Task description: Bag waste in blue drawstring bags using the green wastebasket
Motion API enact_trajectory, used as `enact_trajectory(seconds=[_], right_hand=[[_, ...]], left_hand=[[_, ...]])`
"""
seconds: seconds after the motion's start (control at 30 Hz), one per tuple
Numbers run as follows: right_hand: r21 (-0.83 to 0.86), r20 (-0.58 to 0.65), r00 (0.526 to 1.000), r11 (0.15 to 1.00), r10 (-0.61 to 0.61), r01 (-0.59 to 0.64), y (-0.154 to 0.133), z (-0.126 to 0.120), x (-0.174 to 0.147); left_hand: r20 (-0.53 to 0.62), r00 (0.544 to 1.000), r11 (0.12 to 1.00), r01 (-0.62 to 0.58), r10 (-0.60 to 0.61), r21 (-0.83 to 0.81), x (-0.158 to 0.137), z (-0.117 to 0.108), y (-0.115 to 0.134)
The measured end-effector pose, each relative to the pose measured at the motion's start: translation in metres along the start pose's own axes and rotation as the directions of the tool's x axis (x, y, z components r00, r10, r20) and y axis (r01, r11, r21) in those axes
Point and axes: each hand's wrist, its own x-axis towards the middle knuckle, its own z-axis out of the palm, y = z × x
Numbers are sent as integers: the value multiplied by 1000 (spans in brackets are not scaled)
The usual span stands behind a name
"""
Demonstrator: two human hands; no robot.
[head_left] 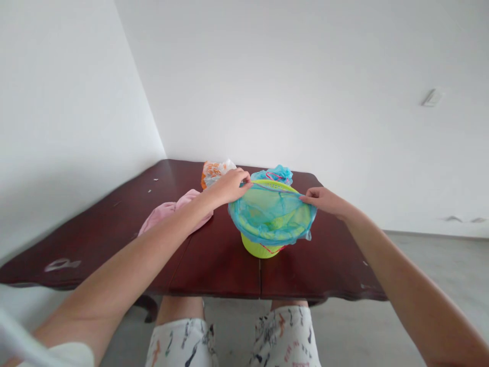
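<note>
A lime-green basket stands upright on the dark red-brown table. Thin blue plastic, a garbage bag, stretches across its mouth and hangs over the front rim, while part of the back rim shows bare. With fingers pinched, my left hand grips the bag's edge at the back left. My right hand pinches the same edge at the right. A red drawstring from the bag hangs below the front rim against the basket.
Behind the basket lies a crumpled blue bag with a red string. A white and orange plastic bag sits at the back, and a pink cloth lies left. The table meets white walls at the back and left.
</note>
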Motion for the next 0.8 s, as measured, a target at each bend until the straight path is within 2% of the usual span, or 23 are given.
enact_trajectory(seconds=[0.07, 0.17, 0.23, 0.27, 0.33, 0.4, 0.47, 0.57, 0.63, 0.8], right_hand=[[-103, -94, 993, 993, -73, 63, -3, 1, 3], [-119, -182, 977, 988, -114, 94, -11, 4, 9], [-59, -241, 963, 992, -119, 107, -22, 5, 11], [29, -247, 964, 994, -95, 105, -28, 4, 12], [295, -146, 989, 954, -4, 47, -41, 1, 13], [535, 79, 995, 839, 64, -97, -50, -6, 12], [634, 254, 963, 737, 87, -234, -54, -12, 12], [694, 337, 937, 650, 88, -310, -50, -19, 11], [697, 353, 935, 655, 44, -294, -44, -19, 8], [592, 433, 900, 771, -55, -237, -40, -12, -7]], left_hand=[[-49, 998, 998, 33, -35, -46, 2, 4, 0], [-110, 989, 988, 79, -95, -135, 5, 6, -4], [-134, 980, 974, 117, -145, -194, 8, 7, -9], [-143, 974, 965, 142, -176, -220, 11, 7, -12], [-158, 957, 944, 195, -242, -264, 17, 7, -18], [-162, 940, 922, 243, -301, -303, 22, 7, -24], [-146, 927, 898, 282, -346, -338, 24, 9, -29], [-114, 916, 868, 317, -385, -383, 22, 14, -32], [-120, 911, 858, 318, -394, -403, 20, 18, -33], [-209, 895, 864, 283, -393, -416, 17, 23, -35]])
